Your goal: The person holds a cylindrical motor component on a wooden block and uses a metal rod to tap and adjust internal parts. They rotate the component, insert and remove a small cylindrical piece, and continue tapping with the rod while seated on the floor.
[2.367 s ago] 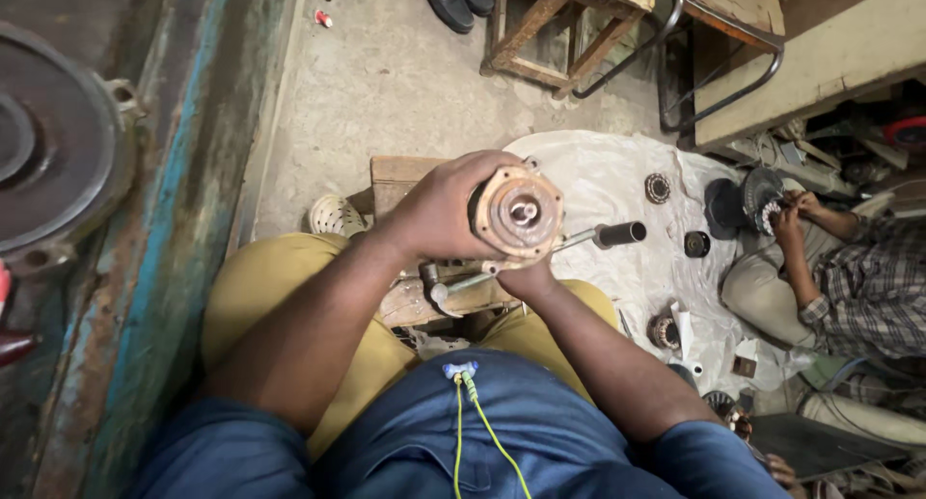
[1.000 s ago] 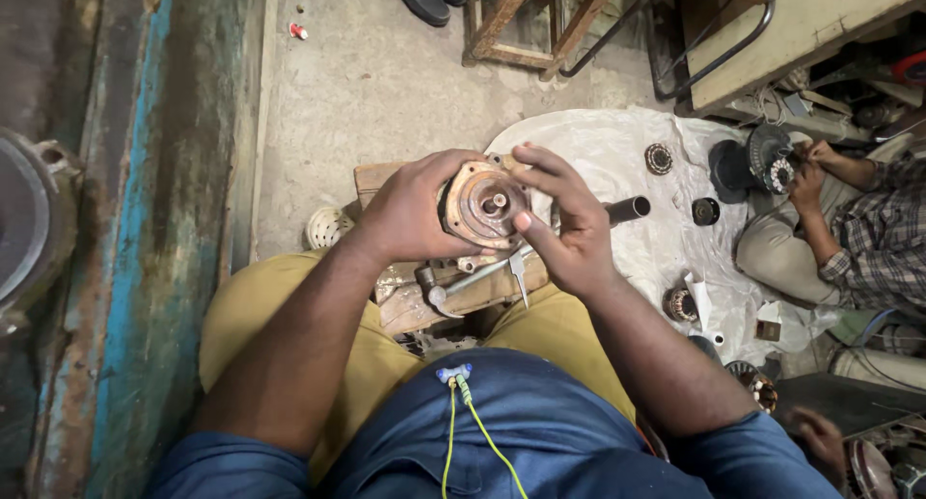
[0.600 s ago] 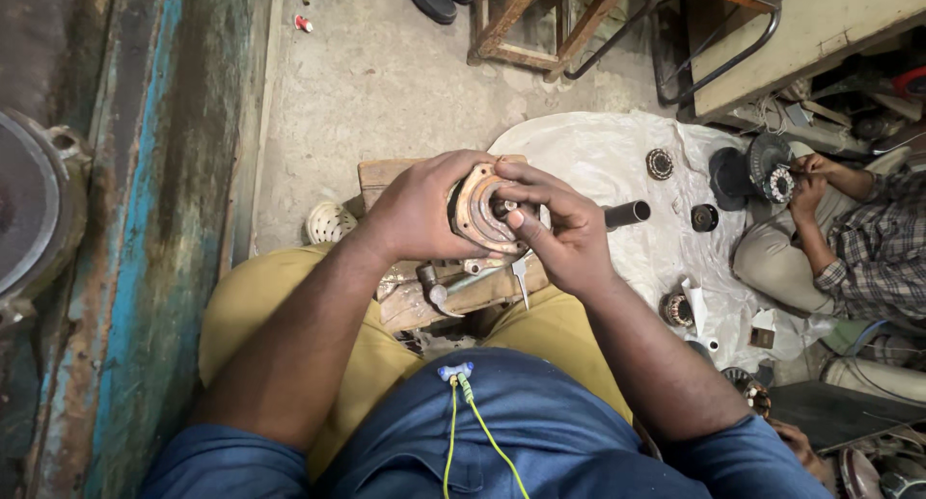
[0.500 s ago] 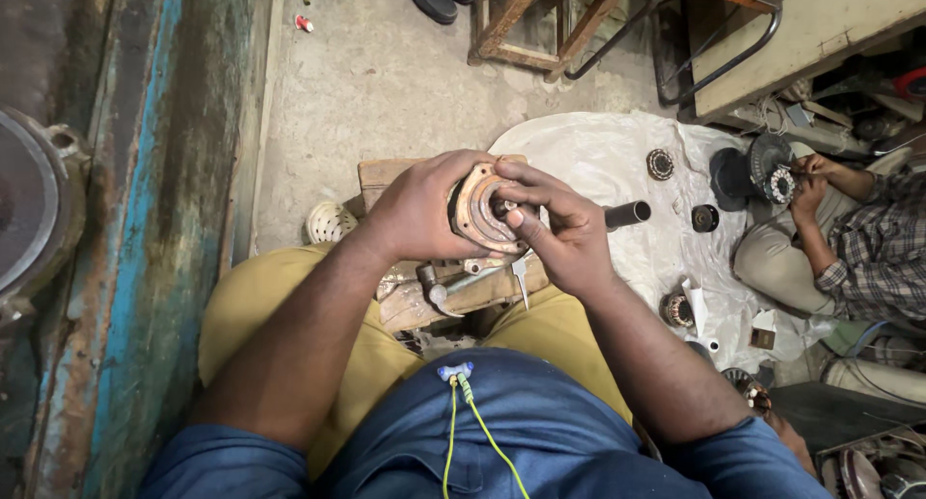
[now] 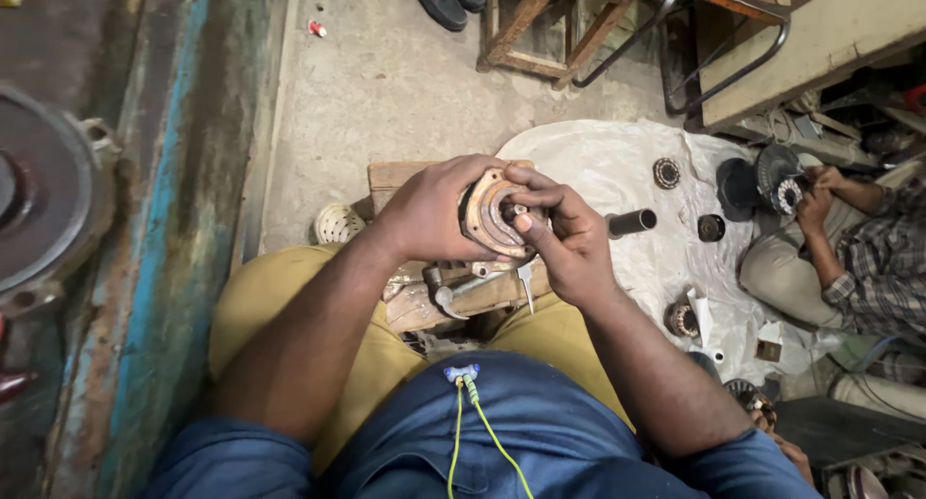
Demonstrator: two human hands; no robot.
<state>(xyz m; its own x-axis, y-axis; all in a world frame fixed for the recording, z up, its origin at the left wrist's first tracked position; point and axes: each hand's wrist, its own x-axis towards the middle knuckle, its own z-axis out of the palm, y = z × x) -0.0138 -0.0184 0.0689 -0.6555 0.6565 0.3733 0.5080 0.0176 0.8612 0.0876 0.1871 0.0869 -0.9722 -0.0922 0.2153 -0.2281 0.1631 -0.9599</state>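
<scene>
A round metal housing (image 5: 490, 213) sits centre, above a wooden block (image 5: 453, 301). Left hand (image 5: 429, 215) lies left of the housing, right hand (image 5: 569, 243) right. A short tube (image 5: 632, 221) lies further right, on a floor sheet (image 5: 617, 176).

You're holding a round, rusty-brown metal housing (image 5: 487, 213) up over your lap, open face tilting toward you. Its flange is showing a raised rim around a central bore, where a small part is sitting.

One head-worn camera looks steeply down, close over the lap and the workshop floor (image 5: 386, 84)
</scene>
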